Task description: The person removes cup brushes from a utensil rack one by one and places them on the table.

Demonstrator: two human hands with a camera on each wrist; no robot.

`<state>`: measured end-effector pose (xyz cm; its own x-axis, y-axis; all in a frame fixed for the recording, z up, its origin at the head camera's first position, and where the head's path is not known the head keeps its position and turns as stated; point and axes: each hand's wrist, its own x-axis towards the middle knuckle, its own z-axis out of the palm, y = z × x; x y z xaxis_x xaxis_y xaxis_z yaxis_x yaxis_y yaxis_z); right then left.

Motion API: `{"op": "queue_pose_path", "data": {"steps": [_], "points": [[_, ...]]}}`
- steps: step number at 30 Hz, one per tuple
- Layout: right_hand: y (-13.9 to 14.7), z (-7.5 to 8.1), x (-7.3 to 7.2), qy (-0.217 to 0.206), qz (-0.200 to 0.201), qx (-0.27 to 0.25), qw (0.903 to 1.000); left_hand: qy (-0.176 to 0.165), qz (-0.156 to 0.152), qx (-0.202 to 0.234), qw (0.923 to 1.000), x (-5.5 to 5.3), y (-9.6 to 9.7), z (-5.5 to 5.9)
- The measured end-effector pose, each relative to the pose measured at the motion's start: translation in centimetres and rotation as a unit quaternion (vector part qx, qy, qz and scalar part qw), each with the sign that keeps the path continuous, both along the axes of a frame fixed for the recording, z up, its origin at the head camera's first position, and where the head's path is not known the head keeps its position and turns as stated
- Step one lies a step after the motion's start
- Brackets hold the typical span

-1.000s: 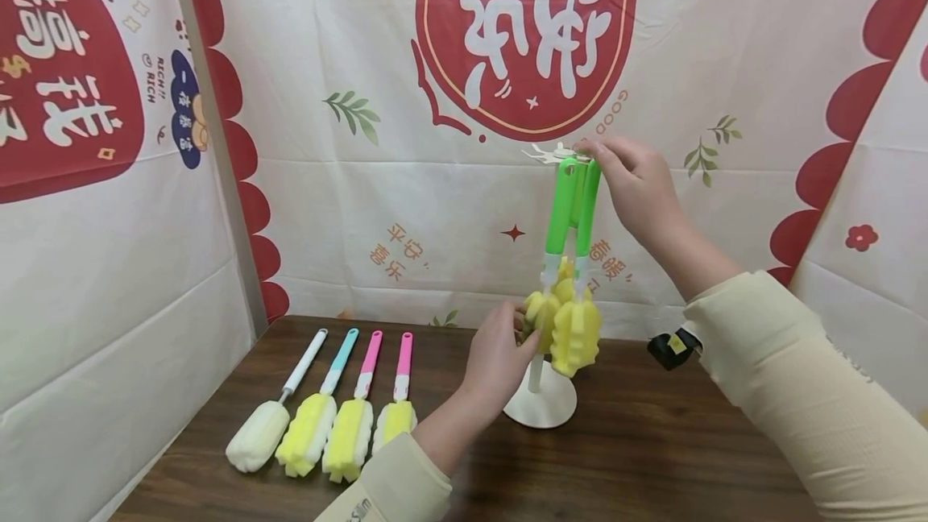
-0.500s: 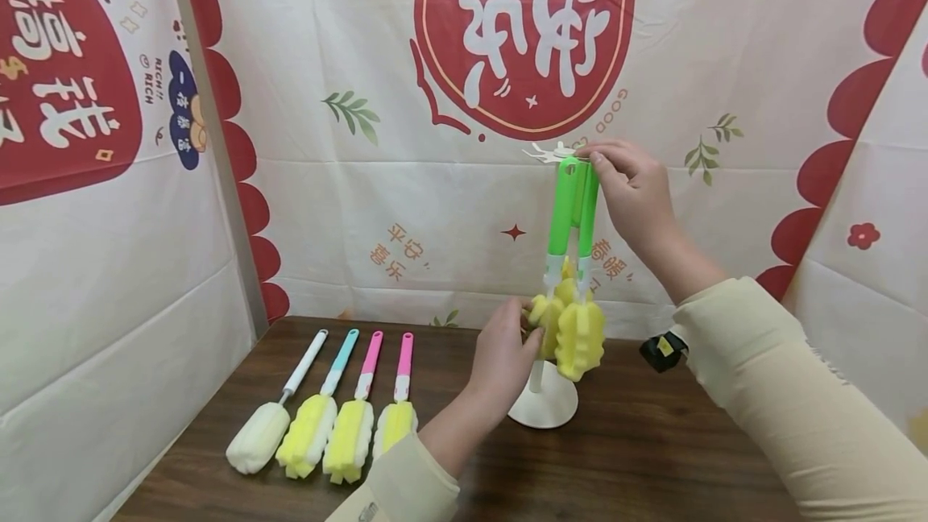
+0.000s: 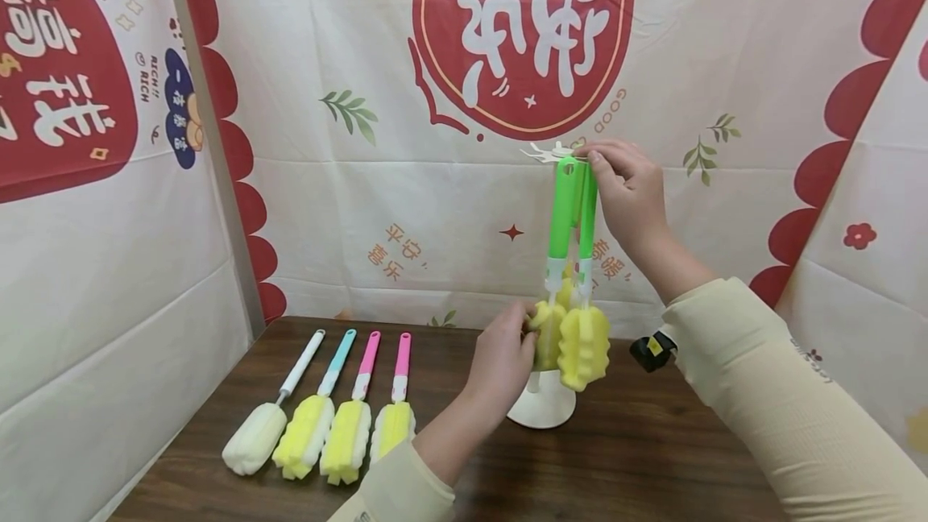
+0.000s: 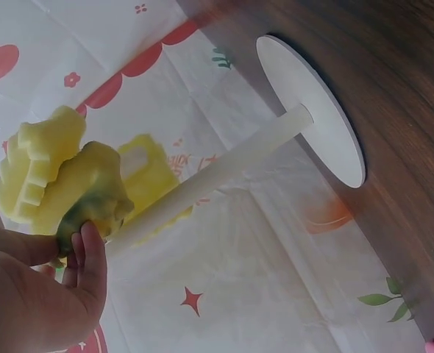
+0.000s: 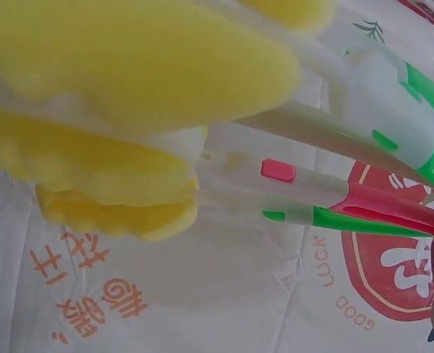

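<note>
A white hanging rack with a round base (image 3: 544, 411) and a slim post (image 4: 221, 176) carries several sponge bottle brushes, heads down. My left hand (image 3: 500, 353) pinches the yellow sponge head (image 3: 548, 337) of a brush with a green handle (image 3: 562, 212). A dark greenish patch shows on that sponge at my fingertips in the left wrist view. Beside it hangs another green-handled brush, its yellow head (image 3: 584, 349) tilted. Up at the hooks (image 3: 547, 153), my right hand (image 3: 632, 192) grips the rack's top, with fingertips against the handle ends. A pink handle (image 5: 401, 207) hangs behind, mostly hidden in the head view.
Bottle brushes lie in a row at the table's left: a white one (image 3: 255, 437), a blue-handled one (image 3: 337, 362) and two pink-handled ones (image 3: 368, 362). My left sleeve (image 3: 406, 486) partly covers the rightmost. Printed cloth (image 3: 348, 216) encloses the brown table (image 3: 638, 441).
The sponge heads on the rack have swung slightly right and lower, the nearest one turning. My right hand has shifted a little left at the top; my left hand keeps its pinch.
</note>
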<state>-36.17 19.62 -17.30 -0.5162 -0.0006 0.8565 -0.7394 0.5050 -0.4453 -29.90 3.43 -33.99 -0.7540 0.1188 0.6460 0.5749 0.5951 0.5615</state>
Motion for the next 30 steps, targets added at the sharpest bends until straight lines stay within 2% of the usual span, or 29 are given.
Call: {"op": "queue_pose_path", "data": {"steps": [10, 21, 30], "points": [[0.4, 0.0, -0.5, 0.005, -0.007, 0.019, 0.9998, 0.03, -0.009, 0.018, 0.9993, 0.0, -0.3, 0.3], [0.4, 0.0, -0.5, -0.007, -0.008, 0.021, 0.9997, 0.009, -0.011, 0.024, 0.9996, 0.4, -1.4, 0.8], [0.3, -0.2, -0.4, 0.0, -0.011, 0.021, 0.9997, -0.013, -0.032, 0.046, 0.9984, 0.7, -2.6, 0.9]]}}
